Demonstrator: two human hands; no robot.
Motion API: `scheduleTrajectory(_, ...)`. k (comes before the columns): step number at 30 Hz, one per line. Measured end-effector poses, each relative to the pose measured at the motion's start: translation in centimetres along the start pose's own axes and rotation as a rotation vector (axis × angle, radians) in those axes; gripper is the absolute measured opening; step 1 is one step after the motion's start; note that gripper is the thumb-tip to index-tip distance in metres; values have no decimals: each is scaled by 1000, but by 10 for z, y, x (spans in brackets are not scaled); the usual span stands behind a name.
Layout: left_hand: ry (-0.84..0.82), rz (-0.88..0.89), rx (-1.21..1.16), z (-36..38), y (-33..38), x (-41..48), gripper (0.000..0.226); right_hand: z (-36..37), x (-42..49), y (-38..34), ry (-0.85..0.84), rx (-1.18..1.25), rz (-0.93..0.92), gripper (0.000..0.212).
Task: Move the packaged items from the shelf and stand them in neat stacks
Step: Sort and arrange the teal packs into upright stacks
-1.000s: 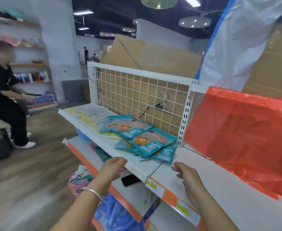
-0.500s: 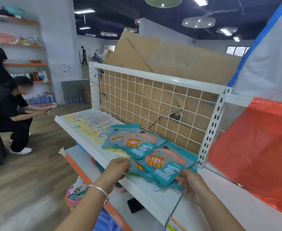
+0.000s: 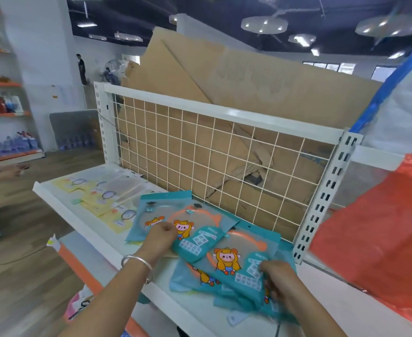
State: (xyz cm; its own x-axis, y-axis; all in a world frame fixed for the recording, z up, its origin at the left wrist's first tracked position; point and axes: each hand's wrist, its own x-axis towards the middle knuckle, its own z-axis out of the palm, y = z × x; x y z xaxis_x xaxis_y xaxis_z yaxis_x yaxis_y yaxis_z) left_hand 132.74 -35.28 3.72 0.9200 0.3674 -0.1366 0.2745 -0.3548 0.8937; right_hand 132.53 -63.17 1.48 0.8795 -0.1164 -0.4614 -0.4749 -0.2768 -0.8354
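Several teal packets with a cartoon figure lie loosely overlapped on the white shelf (image 3: 95,229). My left hand (image 3: 160,237) rests with curled fingers on the upper teal packets (image 3: 195,237). My right hand (image 3: 276,276) grips the near edge of the lower teal packets (image 3: 231,263) at the right end of the pile. Farther left on the shelf lie flat yellow and clear packets (image 3: 107,195).
A white wire grid (image 3: 214,154) backs the shelf, with brown cardboard behind it. A perforated upright (image 3: 321,200) stands at the right, beside a red plastic sheet (image 3: 380,227). A lower orange-edged shelf (image 3: 78,259) sits below. A person crouches at far left.
Both hands have moved forward from the shelf's front edge onto the teal packets. The view has come closer to the shelf.
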Motion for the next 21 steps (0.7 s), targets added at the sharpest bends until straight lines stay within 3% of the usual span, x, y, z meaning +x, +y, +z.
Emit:
scheduleTrajectory(3,-2,34,168,-3,2,26,17,6,5,-3,27,8,-10,13)
scheduleTrajectory(6,-51,-17,267,-6,4,50,31,10,7,-9,77,32,-30,16)
scheduleTrajectory(8,-122,-28,335,-6,6,61,23,14,7,-14,77,82,-24,18)
scheduleTrajectory(12,-209,-58,357,-3,6,80,29,13,7,-17,42,103,43,23)
scheduleTrajectory(16,-223,-125,287,9,-26,126,45,4,29,-5,64,146,33,51)
scheduleTrajectory(19,-229,-115,269,3,-11,116,31,6,10,-20,117,210,50,23)
scheduleTrajectory(21,-250,-86,340,-3,7,100,24,6,5,-22,147,231,75,15)
